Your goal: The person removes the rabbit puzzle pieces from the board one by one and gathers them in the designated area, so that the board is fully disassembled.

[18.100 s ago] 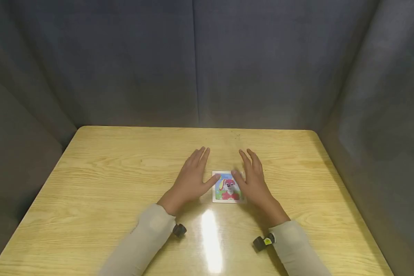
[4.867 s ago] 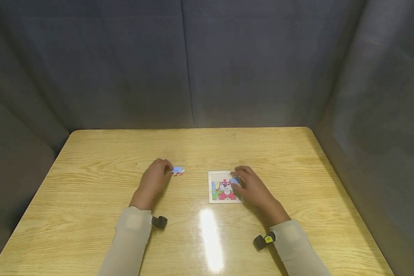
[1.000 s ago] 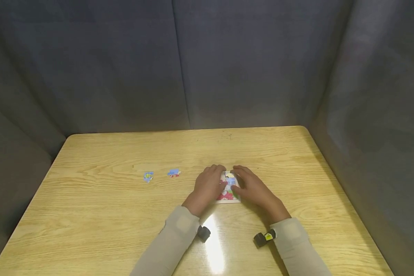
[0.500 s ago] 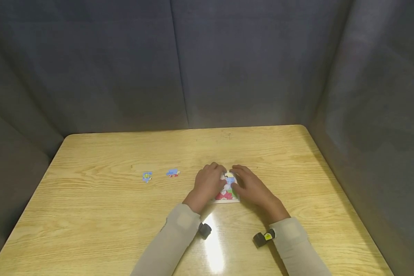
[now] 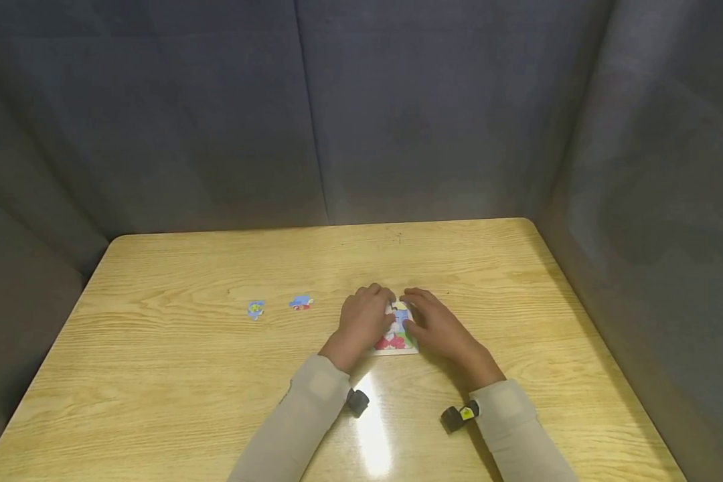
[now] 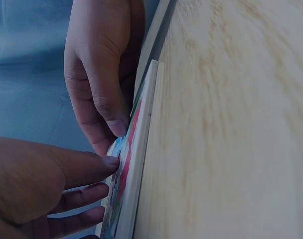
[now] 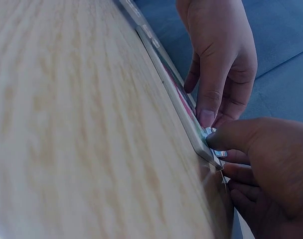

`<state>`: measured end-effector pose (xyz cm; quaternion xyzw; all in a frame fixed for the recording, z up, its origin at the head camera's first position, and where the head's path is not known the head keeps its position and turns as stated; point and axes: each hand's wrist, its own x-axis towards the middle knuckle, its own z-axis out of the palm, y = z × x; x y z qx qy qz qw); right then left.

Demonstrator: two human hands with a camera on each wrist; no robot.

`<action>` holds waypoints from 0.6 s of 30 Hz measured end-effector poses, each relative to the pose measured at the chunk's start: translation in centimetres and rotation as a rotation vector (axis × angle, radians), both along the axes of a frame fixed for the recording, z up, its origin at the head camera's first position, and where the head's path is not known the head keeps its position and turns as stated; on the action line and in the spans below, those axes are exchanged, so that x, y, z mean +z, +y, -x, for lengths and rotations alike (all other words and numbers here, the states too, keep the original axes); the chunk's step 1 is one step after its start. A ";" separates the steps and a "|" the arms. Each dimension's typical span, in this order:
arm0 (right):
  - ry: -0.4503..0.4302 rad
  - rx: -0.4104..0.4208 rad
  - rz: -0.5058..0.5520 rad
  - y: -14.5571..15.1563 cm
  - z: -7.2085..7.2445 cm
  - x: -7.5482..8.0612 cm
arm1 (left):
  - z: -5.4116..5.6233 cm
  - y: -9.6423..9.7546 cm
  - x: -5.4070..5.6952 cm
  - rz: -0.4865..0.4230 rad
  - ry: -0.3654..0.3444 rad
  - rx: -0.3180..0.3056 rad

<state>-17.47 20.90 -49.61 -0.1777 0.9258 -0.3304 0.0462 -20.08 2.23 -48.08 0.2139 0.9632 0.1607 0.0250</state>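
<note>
Ok, L hand [image 5: 364, 323] curls over the left part of the jigsaw board [image 5: 396, 343], thumb tip on the printed face, other fingers bent at the far edge; can't tell if it pinches a single pc. R hand [image 5: 438, 327] grips the board's right side, thumb on the face, fingers hooked round the edge. So board is btwn both hands, touching each. It's thin and flat, straight pale rim, print in pink, green, lt blue; much hidden by fingers.

Two loose pcs lie left of L hand: blue/red pc [image 5: 302, 302] nearer, blue/yellow pc [image 5: 256, 308] farther out, both small, flat, irregular outline w/ knobs.

Under both hands: tabletop [image 5: 156, 375], streaky wood grain, glossy, bright glare strip just nearside of L hand. Matte beige sleeves, blk wrist cam [image 5: 358, 403] below L hand. Beyond hands: dk grey-blue curtain [image 5: 187, 134], fabric, vertical seam.
</note>
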 end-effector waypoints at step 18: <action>-0.024 -0.011 -0.001 0.0 0.0 0.1 | 0.7 -3.4 0.1 -0.176 -0.080 -0.033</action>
